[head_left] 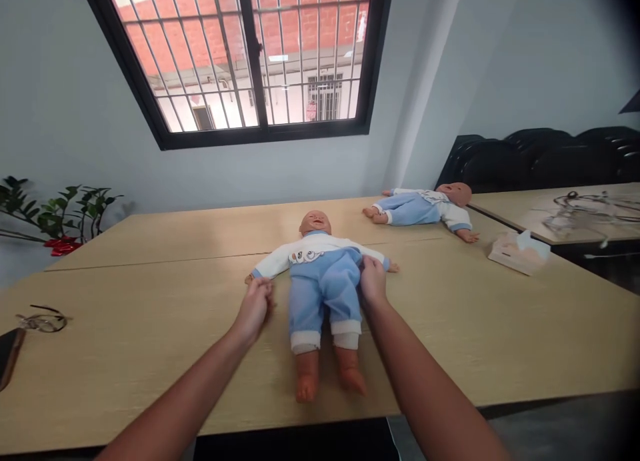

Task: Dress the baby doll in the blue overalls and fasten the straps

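Observation:
A baby doll (320, 274) lies on its back on the wooden table (200, 368), head away from me, in a white top and blue trousers (305, 294). Its arms are spread and its feet point toward me. My left hand (255, 308) is closed beside the cuff of the doll's sleeve on the left; whether it grips anything is too small to tell. With fingers closed, my right hand (373, 281) is at the right side of the trousers' waist, pinching the blue cloth.
Another doll (415, 208) lies at the back right, near a tissue box (519, 253). Glasses (45, 321) and a dark phone (10, 354) are at the left edge. A plant (65, 214) stands back left; cables (595, 208) lie on the right table.

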{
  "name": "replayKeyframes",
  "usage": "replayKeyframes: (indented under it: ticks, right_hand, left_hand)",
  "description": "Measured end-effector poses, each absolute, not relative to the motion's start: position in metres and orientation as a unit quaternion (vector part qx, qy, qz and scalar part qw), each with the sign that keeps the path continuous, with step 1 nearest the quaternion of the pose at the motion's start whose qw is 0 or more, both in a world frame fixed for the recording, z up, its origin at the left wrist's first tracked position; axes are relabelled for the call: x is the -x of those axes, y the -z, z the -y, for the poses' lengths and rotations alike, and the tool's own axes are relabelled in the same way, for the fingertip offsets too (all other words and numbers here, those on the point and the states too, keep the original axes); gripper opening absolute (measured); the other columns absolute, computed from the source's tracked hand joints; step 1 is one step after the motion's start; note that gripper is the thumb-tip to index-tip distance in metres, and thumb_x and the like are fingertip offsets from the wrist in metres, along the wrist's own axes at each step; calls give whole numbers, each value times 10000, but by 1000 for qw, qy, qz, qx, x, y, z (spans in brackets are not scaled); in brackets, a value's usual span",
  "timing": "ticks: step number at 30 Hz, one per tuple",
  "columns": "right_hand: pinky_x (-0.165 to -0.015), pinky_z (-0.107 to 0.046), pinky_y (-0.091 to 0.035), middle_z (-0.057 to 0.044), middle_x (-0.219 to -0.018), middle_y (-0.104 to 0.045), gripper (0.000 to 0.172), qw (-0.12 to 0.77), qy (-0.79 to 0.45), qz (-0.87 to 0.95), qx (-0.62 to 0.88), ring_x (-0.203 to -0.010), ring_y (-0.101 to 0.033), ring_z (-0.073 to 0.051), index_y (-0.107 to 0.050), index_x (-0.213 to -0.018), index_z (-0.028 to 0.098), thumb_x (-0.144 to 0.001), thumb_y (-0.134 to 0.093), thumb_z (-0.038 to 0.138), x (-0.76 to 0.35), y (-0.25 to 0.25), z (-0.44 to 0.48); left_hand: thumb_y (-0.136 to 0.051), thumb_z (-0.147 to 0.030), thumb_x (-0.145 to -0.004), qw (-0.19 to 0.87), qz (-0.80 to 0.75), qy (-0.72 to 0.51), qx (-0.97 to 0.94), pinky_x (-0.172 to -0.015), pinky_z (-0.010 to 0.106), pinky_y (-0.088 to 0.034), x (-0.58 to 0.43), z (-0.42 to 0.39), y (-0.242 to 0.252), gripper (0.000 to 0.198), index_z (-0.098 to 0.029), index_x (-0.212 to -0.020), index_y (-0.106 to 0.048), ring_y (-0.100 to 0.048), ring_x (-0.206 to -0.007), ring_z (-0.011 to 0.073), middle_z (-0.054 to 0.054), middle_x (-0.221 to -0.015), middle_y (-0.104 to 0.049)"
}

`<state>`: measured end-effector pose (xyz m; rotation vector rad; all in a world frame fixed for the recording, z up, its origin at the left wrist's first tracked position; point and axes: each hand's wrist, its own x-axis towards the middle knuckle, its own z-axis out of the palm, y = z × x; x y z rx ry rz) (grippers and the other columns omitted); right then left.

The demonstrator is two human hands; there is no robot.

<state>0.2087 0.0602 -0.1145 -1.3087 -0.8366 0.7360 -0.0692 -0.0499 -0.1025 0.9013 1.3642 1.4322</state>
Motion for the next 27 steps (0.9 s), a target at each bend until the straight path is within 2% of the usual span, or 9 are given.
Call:
replayKeyframes:
  ticks: [2, 4, 7, 11, 15, 17, 19, 22, 27]
  right_hand:
    - [-907, -374, -486, -76, -982, -721, 362, 646, -314, 376, 586, -950, -641, -257, -679, -936, 177, -786, -530, 470, -208, 111, -58]
    - [-917, -391, -481, -84, -994, -706, 362, 640, -299, 388, 592, -961, -636, -264, -666, -958, 176, -798, -517, 465, -207, 106, -54]
    - [-957, -411, -459, -93, -1034, -680, 347, 634, -269, 414, 596, -1004, -614, -271, -648, -992, 176, -809, -515, 440, -203, 98, -46]
    - [-1001, -423, -425, -101, -1060, -641, 291, 614, -162, 496, 592, -1052, -565, -274, -645, -1001, 181, -840, -535, 397, -193, 81, -30]
    - [-898, -408, -469, -83, -1020, -621, 222, 556, -68, 637, 531, -908, -571, -245, -633, -1041, 197, -897, -517, 320, -174, 51, -25]
    - [-893, -409, -476, -85, -1016, -635, 179, 497, -71, 719, 481, -915, -587, -248, -631, -1019, 204, -910, -510, 279, -159, 34, -34]
    - [-962, -425, -462, -100, -1051, -664, 156, 417, -68, 802, 421, -1016, -602, -266, -637, -997, 204, -914, -511, 245, -138, 17, -50]
    - [-1039, -420, -436, -119, -1143, -695, 208, 302, -65, 879, 364, -1133, -602, -271, -663, -1045, 186, -934, -489, 210, -100, -1, -83]
    - [-1005, -344, -455, -134, -1356, -665, 369, -4, -87, 927, 364, -1196, -620, -261, -664, -1270, 166, -943, -494, 180, -43, -11, -133]
  left_hand:
    - [-620, -254, -796, 444, -557, -568, -412, -675, 281, -480, 68, 10, 105, 215, -189, -1000, -604, -532, -635, 135, -26, -750, -559]
    - [-673, -240, -789, 410, -553, -562, -459, -819, 322, -498, 66, -19, 106, 256, -172, -1034, -638, -600, -810, 175, 36, -890, -637]
    - [-704, -243, -798, 374, -535, -551, -520, -973, 360, -461, 66, -46, 108, 305, -157, -1088, -669, -610, -991, 214, 98, -1090, -673]
    - [-670, -310, -846, 391, -486, -507, -594, -865, 337, -509, 72, -58, 113, 251, -153, -1039, -706, -652, -885, 206, 75, -988, -726]
    - [-711, -300, -809, 393, -464, -489, -625, -715, 291, -507, 77, -58, 118, 194, -163, -947, -713, -635, -729, 178, 19, -793, -710]
    - [-683, -297, -838, 374, -473, -506, -617, -708, 280, -502, 76, -57, 118, 155, -169, -925, -690, -635, -724, 168, 12, -782, -703]
    - [-639, -309, -884, 342, -494, -533, -596, -714, 274, -498, 74, -56, 116, 146, -172, -932, -659, -636, -733, 162, 15, -796, -698]
    - [-597, -354, -934, 282, -531, -565, -565, -725, 270, -487, 71, -53, 112, 181, -177, -960, -625, -626, -748, 160, 22, -821, -683]
    - [-602, -275, -907, 249, -566, -524, -586, -699, 259, -462, 70, -49, 111, 129, -189, -1002, -611, -610, -719, 154, 13, -822, -673]
